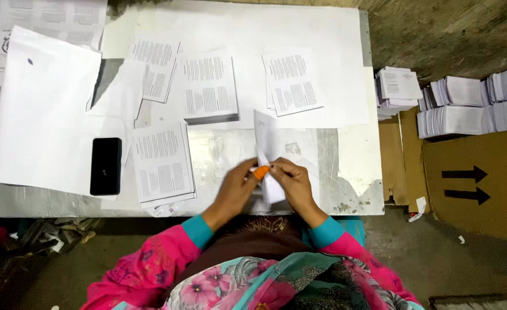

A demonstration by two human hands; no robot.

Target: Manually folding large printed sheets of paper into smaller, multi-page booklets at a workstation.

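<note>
Fingers (276, 168) of both hands are pinched around a white printed paper sheet (269, 143), which stands up from the grey metal table (345, 172) and leans away from the person. One fingertip of the left hand (234, 189) wears a small orange rubber cap (261, 171), and that cap presses on the sheet's lower edge right where the right hand (293, 182) grips it from the other side. Neither hand is slack; both are closed on the paper, thumbs and forefingers meeting at its near corner.

Judging from the crease already showing low on the sheet, the folding looks to be midway: one fold is started and the paper is being lined up or pressed flat. What the fingers would need next, I would say, is to bring the edges square and run the capped fingertip firmly along the fold, keeping the thin sheet from slipping or creasing crooked.

Just left of the fingers lies a flat pile of printed leaflets (162, 163), and farther left a black phone (106, 166) rests on a large blank white sheet (41, 115). Beyond the fingers, three more stacks of printed pages (209, 86) sit in a row. Well off to the right, past the table's edge, bundles of folded white papers (454, 106) are stacked on brown cardboard (477, 183).
</note>
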